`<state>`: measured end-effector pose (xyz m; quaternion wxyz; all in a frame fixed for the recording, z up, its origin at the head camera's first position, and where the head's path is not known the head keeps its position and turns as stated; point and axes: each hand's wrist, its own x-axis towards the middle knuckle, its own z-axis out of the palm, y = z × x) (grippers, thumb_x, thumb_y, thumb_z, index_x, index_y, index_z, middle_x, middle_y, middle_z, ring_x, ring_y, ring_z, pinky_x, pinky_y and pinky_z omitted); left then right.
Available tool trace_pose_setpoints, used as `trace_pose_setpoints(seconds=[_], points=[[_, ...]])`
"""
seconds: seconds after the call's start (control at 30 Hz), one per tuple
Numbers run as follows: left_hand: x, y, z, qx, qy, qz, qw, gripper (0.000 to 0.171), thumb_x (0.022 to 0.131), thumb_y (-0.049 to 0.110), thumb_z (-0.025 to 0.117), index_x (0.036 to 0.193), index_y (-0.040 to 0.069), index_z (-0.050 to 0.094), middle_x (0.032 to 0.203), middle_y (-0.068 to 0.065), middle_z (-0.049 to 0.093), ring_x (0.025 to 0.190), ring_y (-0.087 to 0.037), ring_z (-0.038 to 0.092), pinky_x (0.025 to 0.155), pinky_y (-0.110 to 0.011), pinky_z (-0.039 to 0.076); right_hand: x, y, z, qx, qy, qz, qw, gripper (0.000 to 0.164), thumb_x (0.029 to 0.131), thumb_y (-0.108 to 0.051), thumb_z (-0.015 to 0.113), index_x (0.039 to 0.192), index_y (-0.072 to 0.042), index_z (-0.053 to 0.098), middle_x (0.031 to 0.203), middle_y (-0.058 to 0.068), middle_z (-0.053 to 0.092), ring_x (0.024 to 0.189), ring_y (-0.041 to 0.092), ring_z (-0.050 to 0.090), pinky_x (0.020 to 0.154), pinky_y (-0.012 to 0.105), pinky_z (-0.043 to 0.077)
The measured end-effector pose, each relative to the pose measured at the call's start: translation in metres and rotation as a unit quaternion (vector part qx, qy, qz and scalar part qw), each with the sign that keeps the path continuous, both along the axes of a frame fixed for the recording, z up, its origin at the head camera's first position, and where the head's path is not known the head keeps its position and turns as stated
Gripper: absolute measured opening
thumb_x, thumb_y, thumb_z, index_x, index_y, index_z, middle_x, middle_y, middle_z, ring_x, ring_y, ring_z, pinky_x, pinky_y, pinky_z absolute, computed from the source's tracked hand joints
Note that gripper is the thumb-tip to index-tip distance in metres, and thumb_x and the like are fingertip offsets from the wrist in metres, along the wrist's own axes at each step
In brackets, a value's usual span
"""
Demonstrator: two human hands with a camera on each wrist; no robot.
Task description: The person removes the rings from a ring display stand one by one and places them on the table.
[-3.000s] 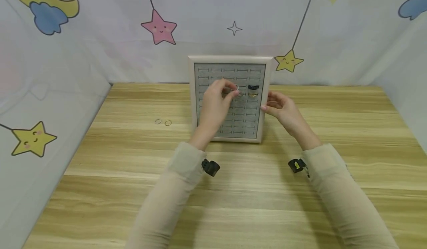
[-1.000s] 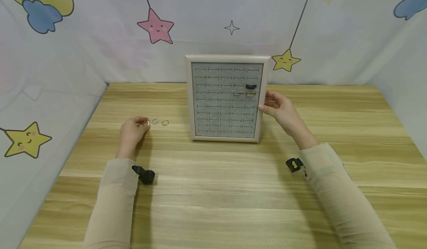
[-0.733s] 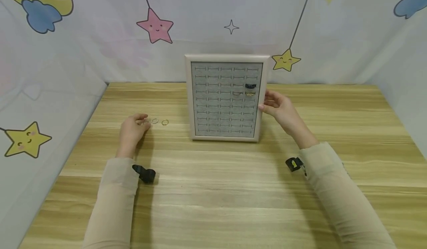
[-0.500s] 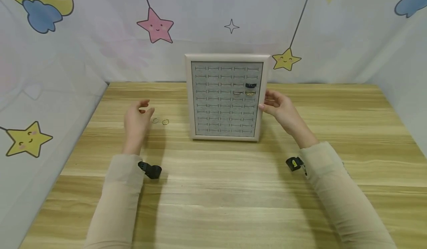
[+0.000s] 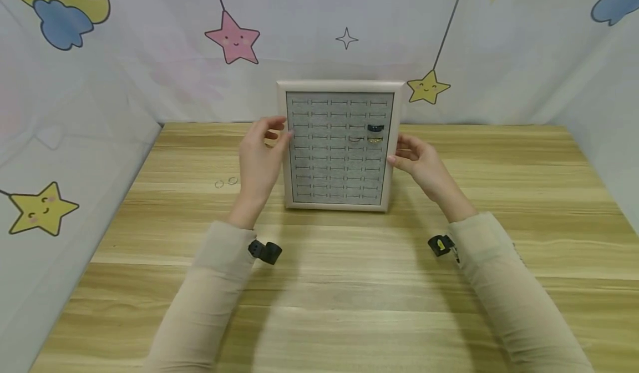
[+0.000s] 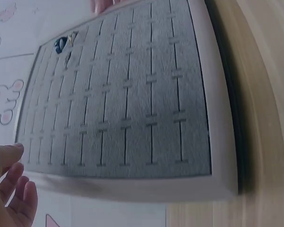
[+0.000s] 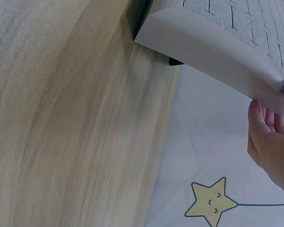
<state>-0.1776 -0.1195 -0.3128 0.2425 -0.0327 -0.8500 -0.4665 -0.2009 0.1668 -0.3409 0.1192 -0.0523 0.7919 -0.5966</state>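
Note:
A ring display board [image 5: 328, 165], grey and slotted with a pale frame, stands upright on the table. It bears a dark ring [image 5: 375, 128], a gold ring [image 5: 374, 140] and a thin ring [image 5: 355, 139]. My right hand [image 5: 421, 162] grips the board's right edge, thumb in front; fingers and frame show in the right wrist view too. My left hand [image 5: 259, 156] is at the left edge, thumb and forefinger apart and overlapping the frame; whether they touch it I cannot tell. No ring shows in it. Two loose rings, a silvery one [image 5: 219, 184] and another [image 5: 233, 180], lie left of that hand.
The wooden table [image 5: 319, 284] runs back to a white curtain [image 5: 319, 18] printed with stars and clouds. Black wrist cameras [image 5: 269, 252] sit on both wrists. One gold ring seen earlier on the table is hidden behind my left hand.
My left hand brought a ring from the board to the table, let it go left of the other two, and has moved back right to the board. My right hand keeps its grip.

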Motion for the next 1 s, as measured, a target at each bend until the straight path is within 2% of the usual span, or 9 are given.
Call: trace_pose_setpoints(seconds=[0.2, 0.53, 0.8, 1.0], points=[[0.006, 0.032, 0.002, -0.043, 0.011, -0.052, 0.9977, 0.027, 0.087, 0.012, 0.069, 0.112, 0.001, 0.064, 0.108, -0.015, 0.067, 0.093, -0.027, 0.062, 0.079, -0.034, 0.054, 0.001, -0.001, 0.000, 0.001, 0.000, 0.003, 1.000, 0.056, 0.096, -0.010, 0.056, 0.146, -0.001, 0.033, 0.143, 0.018, 0.041, 0.133, 0.028, 0.042, 0.111, 0.040, 0.038], [0.008, 0.069, -0.003, -0.099, -0.051, -0.089, 0.9897, 0.024, 0.090, 0.019, 0.066, 0.112, 0.010, 0.066, 0.109, -0.005, 0.066, 0.096, -0.019, 0.060, 0.080, -0.029, 0.052, 0.001, -0.001, 0.001, 0.003, 0.001, 0.001, 1.000, 0.055, 0.096, -0.009, 0.055, 0.146, -0.001, 0.033, 0.142, 0.017, 0.042, 0.131, 0.026, 0.044, 0.111, 0.039, 0.038], [0.000, 0.083, -0.014, -0.145, -0.040, -0.067, 0.9863, 0.023, 0.090, 0.021, 0.065, 0.111, 0.011, 0.067, 0.105, -0.004, 0.067, 0.095, -0.017, 0.062, 0.082, -0.027, 0.052, 0.000, -0.001, 0.001, 0.008, 0.002, 0.002, 1.000, 0.055, 0.096, -0.011, 0.056, 0.145, -0.001, 0.034, 0.140, 0.015, 0.044, 0.127, 0.022, 0.046, 0.109, 0.037, 0.040], [-0.002, 0.090, -0.017, -0.151, -0.045, -0.035, 0.9869, 0.022, 0.090, 0.026, 0.066, 0.108, 0.014, 0.068, 0.104, -0.001, 0.067, 0.093, -0.016, 0.061, 0.073, -0.025, 0.052, -0.001, 0.000, 0.000, 0.006, 0.001, 0.003, 1.000, 0.056, 0.096, -0.012, 0.056, 0.146, -0.003, 0.033, 0.140, 0.014, 0.043, 0.126, 0.020, 0.047, 0.108, 0.037, 0.040]])
